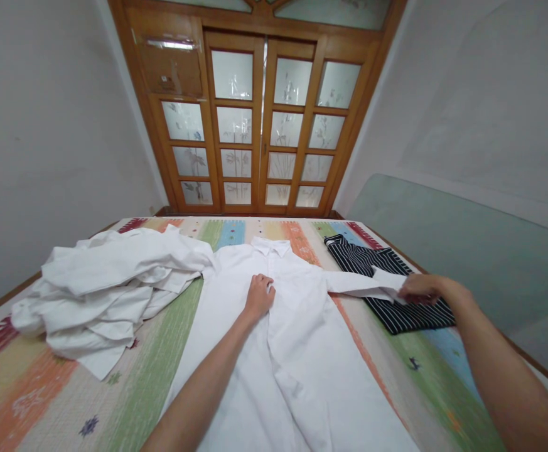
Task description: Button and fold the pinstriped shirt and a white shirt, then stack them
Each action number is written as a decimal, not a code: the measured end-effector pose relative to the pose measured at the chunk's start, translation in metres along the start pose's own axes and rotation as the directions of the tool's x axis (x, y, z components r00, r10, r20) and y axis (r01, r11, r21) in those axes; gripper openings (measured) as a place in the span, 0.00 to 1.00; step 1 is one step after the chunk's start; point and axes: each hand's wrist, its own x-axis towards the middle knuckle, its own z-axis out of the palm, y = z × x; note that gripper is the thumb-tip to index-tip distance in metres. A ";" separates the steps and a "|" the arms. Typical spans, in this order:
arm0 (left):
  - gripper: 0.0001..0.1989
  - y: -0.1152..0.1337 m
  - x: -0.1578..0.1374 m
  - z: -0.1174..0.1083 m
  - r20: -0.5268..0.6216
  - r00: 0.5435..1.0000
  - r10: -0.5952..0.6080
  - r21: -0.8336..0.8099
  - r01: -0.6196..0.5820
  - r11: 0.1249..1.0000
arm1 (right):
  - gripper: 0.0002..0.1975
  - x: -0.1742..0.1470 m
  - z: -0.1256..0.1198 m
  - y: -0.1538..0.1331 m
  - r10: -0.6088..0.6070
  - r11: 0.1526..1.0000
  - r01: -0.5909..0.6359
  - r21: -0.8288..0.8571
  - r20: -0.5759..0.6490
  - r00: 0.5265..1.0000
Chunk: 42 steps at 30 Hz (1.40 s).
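Note:
A white collared shirt (pixel 302 351) lies spread front up on the bed, its collar toward the door. My left hand (pixel 260 296) rests on the chest of the shirt beside the button line, fingers curled and closed on the cloth. Out to the right, my right hand (pixel 422 289) grips the cuff end of the shirt's sleeve, which is stretched sideways across a folded black-and-white striped garment (pixel 408 317). The shirt's other sleeve runs left toward a heap of white cloth (pixel 108 282), and where it ends I cannot tell.
A multicoloured striped bedspread (pixel 155 383) covers the bed. Along the right side stands a pale green headboard or panel (pixel 447 232). Wooden doors with glass panes (pixel 259 125) are beyond the far edge, and plain walls rise on both sides.

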 end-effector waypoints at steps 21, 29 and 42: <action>0.19 0.011 -0.009 0.000 0.123 0.992 -0.004 0.228 -0.024 0.973 | 0.07 0.045 0.098 -0.183 -0.472 0.864 0.373 0.338 0.286 0.834; 0.21 0.010 -0.007 0.002 0.152 0.988 -0.004 0.248 -0.034 0.968 | 0.06 0.042 0.111 -0.190 -0.509 0.857 0.398 0.328 0.418 0.752; 0.22 0.009 -0.007 0.002 0.190 0.982 -0.020 0.394 -0.058 0.917 | 0.09 0.049 0.123 -0.187 -0.409 0.906 0.363 0.220 0.227 0.884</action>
